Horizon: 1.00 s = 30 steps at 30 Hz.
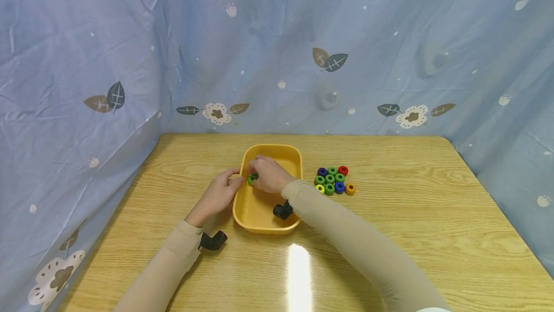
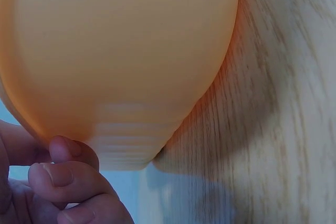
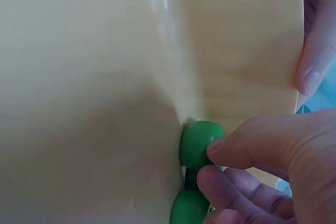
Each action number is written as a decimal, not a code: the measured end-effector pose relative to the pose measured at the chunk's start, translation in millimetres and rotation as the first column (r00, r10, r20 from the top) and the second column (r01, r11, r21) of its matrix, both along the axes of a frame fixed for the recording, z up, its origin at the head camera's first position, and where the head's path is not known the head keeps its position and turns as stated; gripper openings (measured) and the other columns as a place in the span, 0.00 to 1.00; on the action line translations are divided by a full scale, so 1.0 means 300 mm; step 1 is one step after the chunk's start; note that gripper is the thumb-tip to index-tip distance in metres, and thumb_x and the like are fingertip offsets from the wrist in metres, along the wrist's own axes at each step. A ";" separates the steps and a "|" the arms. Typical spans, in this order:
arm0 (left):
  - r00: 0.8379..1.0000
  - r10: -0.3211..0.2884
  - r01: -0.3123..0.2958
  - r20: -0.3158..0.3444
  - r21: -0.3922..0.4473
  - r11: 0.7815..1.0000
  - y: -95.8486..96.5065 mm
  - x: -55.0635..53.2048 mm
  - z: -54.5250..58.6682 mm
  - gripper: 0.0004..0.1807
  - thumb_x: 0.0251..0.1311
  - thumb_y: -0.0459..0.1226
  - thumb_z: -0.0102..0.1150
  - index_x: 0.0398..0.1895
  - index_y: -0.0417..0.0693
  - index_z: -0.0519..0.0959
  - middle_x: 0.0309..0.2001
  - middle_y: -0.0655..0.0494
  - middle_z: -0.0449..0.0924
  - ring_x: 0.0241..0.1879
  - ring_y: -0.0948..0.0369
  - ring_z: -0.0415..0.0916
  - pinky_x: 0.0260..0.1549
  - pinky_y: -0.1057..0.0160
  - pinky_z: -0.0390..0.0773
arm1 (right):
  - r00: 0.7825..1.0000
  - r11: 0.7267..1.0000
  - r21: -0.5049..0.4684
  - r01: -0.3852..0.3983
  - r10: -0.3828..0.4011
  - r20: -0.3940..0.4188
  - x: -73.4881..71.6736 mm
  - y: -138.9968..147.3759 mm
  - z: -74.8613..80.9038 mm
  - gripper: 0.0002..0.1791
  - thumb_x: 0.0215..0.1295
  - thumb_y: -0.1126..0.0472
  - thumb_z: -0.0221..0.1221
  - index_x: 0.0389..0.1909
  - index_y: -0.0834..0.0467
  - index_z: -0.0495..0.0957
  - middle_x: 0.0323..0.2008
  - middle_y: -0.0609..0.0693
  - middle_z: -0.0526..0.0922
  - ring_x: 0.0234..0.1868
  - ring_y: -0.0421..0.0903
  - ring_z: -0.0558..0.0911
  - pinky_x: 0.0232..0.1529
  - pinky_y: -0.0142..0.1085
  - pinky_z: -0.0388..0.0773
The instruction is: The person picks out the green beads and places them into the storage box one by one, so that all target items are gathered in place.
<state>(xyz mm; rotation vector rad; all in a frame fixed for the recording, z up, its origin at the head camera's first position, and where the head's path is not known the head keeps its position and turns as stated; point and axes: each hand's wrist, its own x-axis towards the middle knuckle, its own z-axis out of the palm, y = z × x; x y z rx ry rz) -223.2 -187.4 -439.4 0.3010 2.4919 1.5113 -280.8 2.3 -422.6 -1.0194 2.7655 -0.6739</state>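
Observation:
A yellow plastic bin [image 1: 268, 229] stands on the table. My left hand [image 1: 221, 192] holds its left rim; in the left wrist view curled fingers [image 2: 73, 182] lie against the outer wall. Reaching into the bin, my right hand [image 1: 270, 175] pinches a green bead [image 3: 200, 144] at the left inner wall, thumb on its side and index fingertip just below. Another green bead [image 3: 189, 208] sits close beside it, with a dark gap between them. In the head view the right hand partly covers these green beads [image 1: 252, 180].
Right of the bin, several ring-shaped beads [image 1: 330, 178] in green, blue, yellow, red and orange lie grouped on the wooden table [image 1: 411, 196]. Black wrist-camera parts show under the left wrist [image 1: 214, 241] and right wrist [image 1: 282, 211]. A blue patterned curtain [image 1: 277, 62] hangs behind.

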 end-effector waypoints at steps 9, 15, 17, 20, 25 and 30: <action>1.000 -0.007 0.007 -0.012 -0.012 1.000 0.002 -0.009 -0.006 0.25 0.83 0.42 0.43 0.76 0.39 0.65 0.45 0.39 0.89 0.34 0.55 0.86 0.27 0.62 0.79 | 1.000 1.000 -0.021 0.016 -0.016 0.003 0.003 0.014 0.008 0.08 0.68 0.66 0.69 0.46 0.61 0.85 0.44 0.56 0.83 0.40 0.47 0.78 0.45 0.37 0.80; 1.000 -0.007 0.006 -0.011 -0.024 1.000 0.001 -0.015 -0.008 0.26 0.83 0.42 0.43 0.76 0.39 0.64 0.46 0.39 0.89 0.33 0.55 0.85 0.27 0.62 0.78 | 0.999 0.998 -0.051 0.028 -0.026 0.040 0.008 0.034 0.019 0.11 0.69 0.64 0.68 0.50 0.60 0.85 0.47 0.57 0.82 0.41 0.48 0.80 0.47 0.39 0.81; 1.000 -0.004 0.004 -0.009 -0.027 1.000 0.001 -0.015 -0.008 0.26 0.83 0.42 0.43 0.77 0.39 0.64 0.46 0.39 0.88 0.34 0.55 0.85 0.27 0.62 0.78 | 0.998 0.997 -0.066 0.031 -0.028 0.047 0.010 0.043 0.022 0.11 0.69 0.63 0.68 0.50 0.60 0.85 0.48 0.57 0.82 0.43 0.48 0.80 0.48 0.40 0.81; 1.000 0.001 -0.001 -0.004 -0.029 1.000 0.000 -0.013 -0.008 0.26 0.84 0.42 0.43 0.77 0.39 0.64 0.47 0.39 0.88 0.34 0.55 0.85 0.28 0.61 0.79 | 0.999 0.996 -0.083 0.029 -0.026 0.035 0.012 0.057 0.027 0.12 0.68 0.63 0.69 0.50 0.60 0.85 0.49 0.57 0.82 0.44 0.48 0.81 0.49 0.41 0.81; 1.000 0.006 -0.006 0.004 -0.028 1.000 -0.005 -0.011 -0.008 0.27 0.84 0.44 0.43 0.77 0.39 0.64 0.51 0.37 0.87 0.39 0.53 0.87 0.32 0.60 0.81 | 1.000 0.991 -0.133 0.016 -0.015 0.008 0.025 0.082 0.044 0.12 0.67 0.64 0.69 0.50 0.60 0.85 0.49 0.58 0.83 0.41 0.47 0.81 0.47 0.40 0.81; 1.000 0.011 -0.010 0.015 -0.018 1.000 -0.003 -0.009 -0.005 0.27 0.84 0.43 0.43 0.77 0.39 0.63 0.54 0.36 0.86 0.47 0.50 0.88 0.38 0.59 0.84 | 1.000 0.983 -0.181 0.015 -0.015 0.002 0.053 0.111 0.071 0.13 0.66 0.65 0.69 0.50 0.59 0.84 0.48 0.58 0.83 0.37 0.45 0.81 0.45 0.39 0.81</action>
